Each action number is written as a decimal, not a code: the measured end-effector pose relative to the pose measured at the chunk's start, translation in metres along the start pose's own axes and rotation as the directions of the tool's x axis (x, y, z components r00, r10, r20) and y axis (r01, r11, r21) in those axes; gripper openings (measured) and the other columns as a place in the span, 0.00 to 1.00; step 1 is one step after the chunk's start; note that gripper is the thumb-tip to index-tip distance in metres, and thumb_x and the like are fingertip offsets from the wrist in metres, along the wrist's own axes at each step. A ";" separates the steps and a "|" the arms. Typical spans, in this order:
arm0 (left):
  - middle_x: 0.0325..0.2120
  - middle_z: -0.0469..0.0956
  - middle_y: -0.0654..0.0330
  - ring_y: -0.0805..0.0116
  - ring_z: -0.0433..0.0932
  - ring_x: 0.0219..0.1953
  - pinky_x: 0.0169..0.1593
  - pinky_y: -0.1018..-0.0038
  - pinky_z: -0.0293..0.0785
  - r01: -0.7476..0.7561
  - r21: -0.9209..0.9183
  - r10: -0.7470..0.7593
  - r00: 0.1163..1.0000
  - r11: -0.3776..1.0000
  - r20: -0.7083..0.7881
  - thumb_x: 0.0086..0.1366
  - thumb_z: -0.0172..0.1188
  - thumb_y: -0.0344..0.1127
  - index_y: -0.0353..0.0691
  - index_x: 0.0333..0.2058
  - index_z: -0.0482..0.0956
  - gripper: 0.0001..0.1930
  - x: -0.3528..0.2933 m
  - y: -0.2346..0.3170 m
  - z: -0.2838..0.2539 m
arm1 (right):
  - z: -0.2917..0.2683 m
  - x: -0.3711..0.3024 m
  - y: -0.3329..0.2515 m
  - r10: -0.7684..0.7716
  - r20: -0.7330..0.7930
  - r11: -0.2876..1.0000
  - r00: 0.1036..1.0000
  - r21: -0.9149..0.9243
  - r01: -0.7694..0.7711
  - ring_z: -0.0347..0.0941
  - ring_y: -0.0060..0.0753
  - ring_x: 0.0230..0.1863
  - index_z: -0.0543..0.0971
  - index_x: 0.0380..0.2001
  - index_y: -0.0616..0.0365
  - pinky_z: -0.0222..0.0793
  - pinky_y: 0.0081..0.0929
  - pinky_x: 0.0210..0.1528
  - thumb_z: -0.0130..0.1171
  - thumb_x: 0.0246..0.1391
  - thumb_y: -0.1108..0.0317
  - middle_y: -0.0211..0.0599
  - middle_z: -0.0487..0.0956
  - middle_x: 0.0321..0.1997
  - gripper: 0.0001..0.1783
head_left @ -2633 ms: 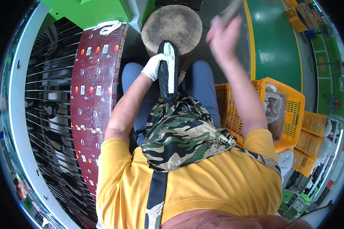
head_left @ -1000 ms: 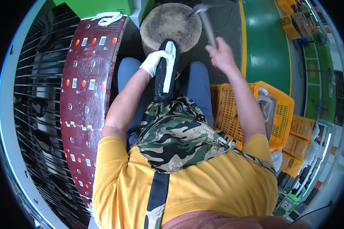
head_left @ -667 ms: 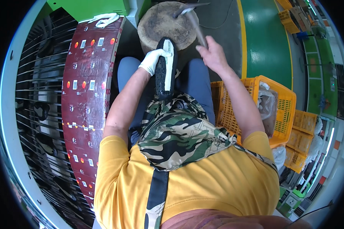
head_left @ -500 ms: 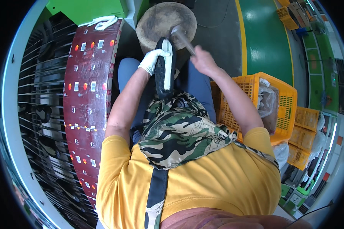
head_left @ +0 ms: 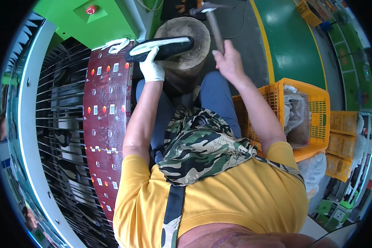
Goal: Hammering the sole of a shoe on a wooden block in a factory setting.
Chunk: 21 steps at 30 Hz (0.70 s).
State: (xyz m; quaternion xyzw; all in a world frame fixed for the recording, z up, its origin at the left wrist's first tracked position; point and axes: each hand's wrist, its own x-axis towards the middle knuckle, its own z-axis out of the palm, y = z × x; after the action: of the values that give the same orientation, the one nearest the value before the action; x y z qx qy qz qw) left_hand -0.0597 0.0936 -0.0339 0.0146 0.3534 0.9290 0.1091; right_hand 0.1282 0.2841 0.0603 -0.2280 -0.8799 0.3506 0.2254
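Observation:
A black shoe upper with a pale strip along its bottom (head_left: pixel 163 44) lies sideways over the left side of a round wooden stump (head_left: pixel 196 27). My left hand (head_left: pixel 153 69), in a white glove, is closed on its middle, with the bottom turned up. My bare right hand (head_left: pixel 229 64) grips the wooden handle of a hammer (head_left: pixel 215 27), raised to the right of the stump. The hammer's head is blurred by motion and stands beyond the stump, apart from the shoe.
Left of my legs runs a maroon patterned surface (head_left: pixel 107 91), with white cloth (head_left: pixel 118 44) on its far end and a rack of rods (head_left: pixel 62 120) beyond. A green machine (head_left: pixel 99 25) stands at the far left. At my right is a yellow crate (head_left: pixel 308 93) holding clear plastic bags.
The shoe has turned from pointing away from me to lying crosswise, toe to the right. My right hand and the hammer have risen away from the stump. The view has shifted slightly.

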 end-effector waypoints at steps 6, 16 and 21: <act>0.51 0.78 0.60 0.63 0.77 0.53 0.58 0.56 0.73 0.044 0.097 -0.026 0.984 0.994 -0.175 0.58 0.68 0.22 0.44 0.55 0.74 0.25 -0.024 -0.007 -0.023 | 0.037 -0.028 0.027 0.102 0.393 0.950 0.914 -0.312 0.029 0.79 0.68 0.39 0.69 0.42 0.61 0.74 0.60 0.43 0.62 0.59 0.66 0.59 0.82 0.33 0.15; 0.74 0.45 0.35 0.26 0.50 0.73 0.72 0.32 0.41 0.496 -0.137 -0.510 0.853 0.858 -0.109 0.57 0.54 0.82 0.39 0.75 0.46 0.62 -0.010 0.041 -0.021 | 0.036 -0.028 0.042 0.204 0.373 0.942 0.905 -0.325 -0.078 0.79 0.67 0.46 0.72 0.44 0.62 0.74 0.57 0.49 0.62 0.60 0.64 0.60 0.83 0.39 0.16; 0.63 0.67 0.32 0.26 0.67 0.64 0.66 0.35 0.65 0.466 -0.289 -0.534 0.811 0.836 -0.239 0.64 0.56 0.48 0.29 0.62 0.69 0.34 0.013 0.040 -0.042 | 0.041 -0.038 0.058 0.175 0.347 0.965 0.922 -0.246 -0.090 0.80 0.64 0.43 0.72 0.43 0.62 0.74 0.55 0.47 0.62 0.61 0.63 0.59 0.83 0.38 0.15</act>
State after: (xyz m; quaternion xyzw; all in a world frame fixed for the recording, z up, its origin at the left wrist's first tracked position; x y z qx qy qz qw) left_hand -0.0848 0.0404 -0.0399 -0.2371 0.2537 0.8902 0.2949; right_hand 0.1499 0.2792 -0.0173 -0.2423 -0.9229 0.2991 0.0062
